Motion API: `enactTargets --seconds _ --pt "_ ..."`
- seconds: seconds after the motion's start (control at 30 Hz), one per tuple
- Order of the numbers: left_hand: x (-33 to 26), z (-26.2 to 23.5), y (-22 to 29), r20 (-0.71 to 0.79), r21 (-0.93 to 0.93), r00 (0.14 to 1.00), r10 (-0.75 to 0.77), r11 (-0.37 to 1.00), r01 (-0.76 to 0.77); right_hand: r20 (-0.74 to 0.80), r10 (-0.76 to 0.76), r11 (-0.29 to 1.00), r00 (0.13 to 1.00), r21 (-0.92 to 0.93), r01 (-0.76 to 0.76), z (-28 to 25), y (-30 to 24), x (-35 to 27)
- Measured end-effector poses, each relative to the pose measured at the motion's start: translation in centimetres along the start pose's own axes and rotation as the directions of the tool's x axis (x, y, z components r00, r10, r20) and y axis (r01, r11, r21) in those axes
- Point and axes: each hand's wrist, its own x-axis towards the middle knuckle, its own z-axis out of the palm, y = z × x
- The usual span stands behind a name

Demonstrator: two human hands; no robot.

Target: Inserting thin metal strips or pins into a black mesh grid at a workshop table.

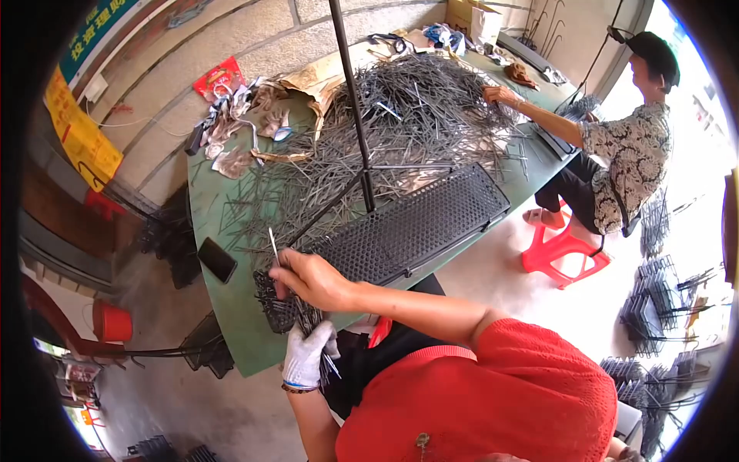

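A long black perforated rack [408, 223] lies along the near edge of the green table [231, 339], its left end beside my hands. My left hand [308, 354], in a white knitted glove, is closed around a bundle of thin dark metal rods [309, 317] just off the table's edge. My bare right hand [317, 280] reaches over the rack's left end with fingers pinched together. A bright thin metal rod [273, 242] sticks up from those fingers. Short rods stand in the holes at that end of the rack, partly hidden by my hand.
A big heap of loose rods [416, 92] covers the table's far middle. A black upright pole [352, 100] rises behind the rack. A phone [217, 259] lies at left, near crumpled gloves [231, 123]. A co-worker [627, 146] sits at right, one hand in the heap, by a red stool [566, 250].
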Motion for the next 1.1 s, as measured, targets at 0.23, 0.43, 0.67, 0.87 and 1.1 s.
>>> enactTargets --seconds 0.23,0.43,0.67,0.87,1.1 --pt "-0.6 1.3 -0.1 -0.169 -0.367 0.969 0.183 0.901 -0.234 -0.294 -0.083 0.977 0.952 0.162 0.135 -1.0 -0.8 8.1" --pt "-1.2 -1.2 2.7 -0.601 -0.092 0.728 0.33 0.876 -0.473 -0.584 -0.16 0.863 0.796 -0.475 -0.175 0.2 5.5 14.3" --pt "3.4 -10.6 -0.2 -0.778 0.256 0.283 0.561 0.693 -0.674 -0.189 -0.072 0.948 0.979 -0.318 0.008 -0.2 3.5 4.6" --pt "9.6 -13.7 -10.8 -0.796 0.235 0.309 0.52 0.737 -0.634 -0.066 0.049 0.961 0.997 -0.268 -0.065 -0.2 2.7 -1.8" --pt "10.3 -15.0 -10.8 -0.802 0.251 0.407 0.436 0.866 -0.433 0.013 0.118 0.966 0.993 -0.233 -0.112 -0.1 2.0 -3.7"
